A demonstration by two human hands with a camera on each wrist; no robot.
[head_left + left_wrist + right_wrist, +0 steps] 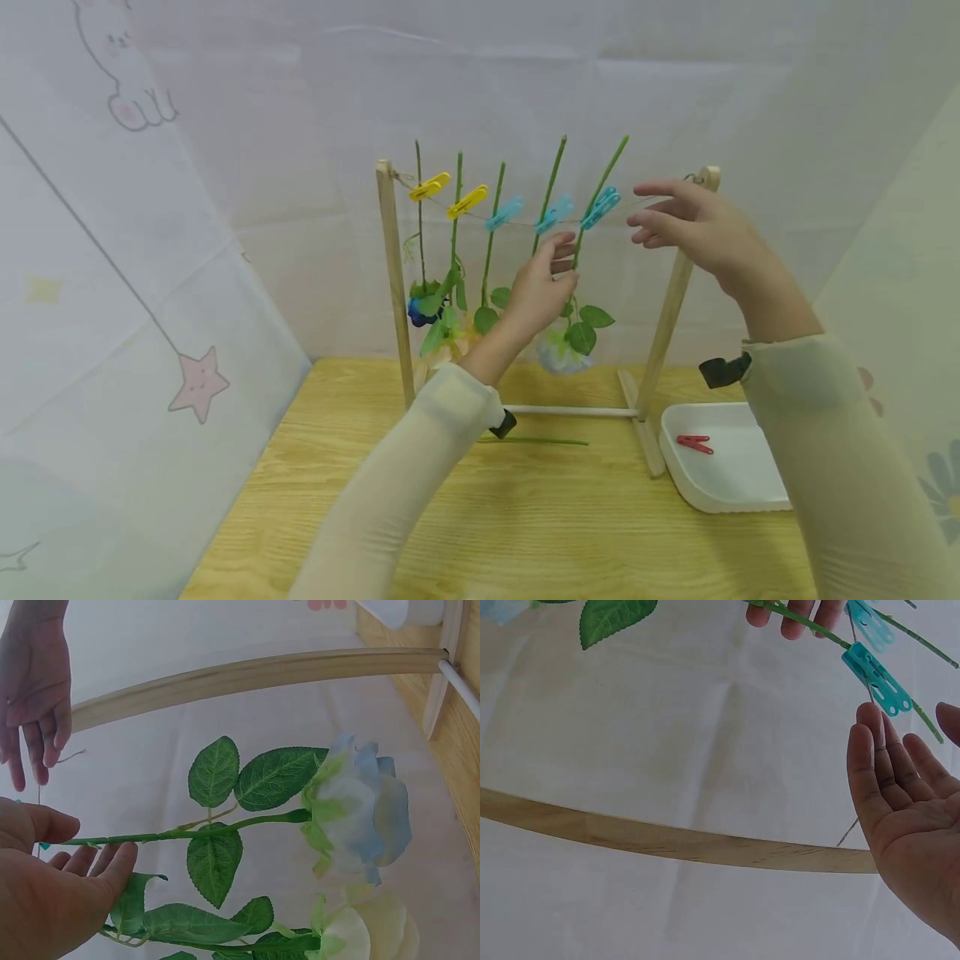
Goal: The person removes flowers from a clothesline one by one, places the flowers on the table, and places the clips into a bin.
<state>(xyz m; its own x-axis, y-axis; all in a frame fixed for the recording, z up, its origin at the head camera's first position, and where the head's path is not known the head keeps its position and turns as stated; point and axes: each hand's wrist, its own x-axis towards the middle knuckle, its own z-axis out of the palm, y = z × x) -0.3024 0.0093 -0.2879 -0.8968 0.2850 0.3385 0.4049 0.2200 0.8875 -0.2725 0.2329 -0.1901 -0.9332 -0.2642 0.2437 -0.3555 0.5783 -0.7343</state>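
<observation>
All five clipped stems (490, 257) show only in head view, left hand (538, 290) relaxed against one, right hand (693, 218) uncurled.

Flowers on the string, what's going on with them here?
A person is at a wooden rack where five flower stems hang upside down, clipped to a string. The left hand is at the rightmost stem, though whether it grips is unclear. The right hand is raised, apparently empty, beside that stem's blue clip. A red clip lies in a white tray.
</observation>
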